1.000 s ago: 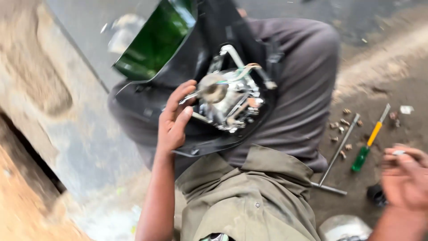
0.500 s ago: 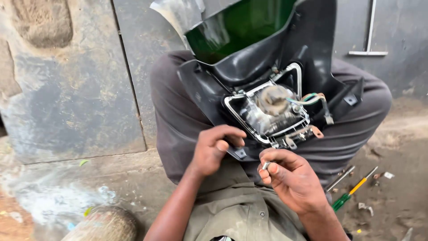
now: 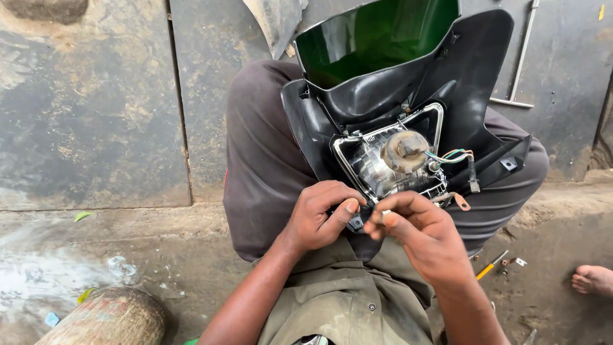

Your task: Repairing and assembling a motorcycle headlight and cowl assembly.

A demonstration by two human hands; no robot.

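A black motorcycle headlight cowl (image 3: pixel 466 70) with a green visor (image 3: pixel 377 35) rests on my lap. Its chrome headlight unit (image 3: pixel 389 163) faces me, with a dusty rubber boot and coloured wires (image 3: pixel 450 155) at the back. My left hand (image 3: pixel 319 214) grips the cowl's lower edge by a small bracket (image 3: pixel 355 222). My right hand (image 3: pixel 418 233) pinches a small metal fastener (image 3: pixel 381 216) right beside that bracket, fingertips almost touching the left thumb.
A yellow-handled screwdriver (image 3: pixel 490 265) and small metal bits lie on the dirt at right. A long metal T-wrench (image 3: pixel 522 57) leans on the dark wall behind. Another person's bare foot (image 3: pixel 592 279) is at far right. A rounded worn object (image 3: pixel 108 317) sits at bottom left.
A second ago my right hand was out over the tools on the ground; it has come back with a small piece to the cowl's lower edge. My left hand shifted down to the bracket.
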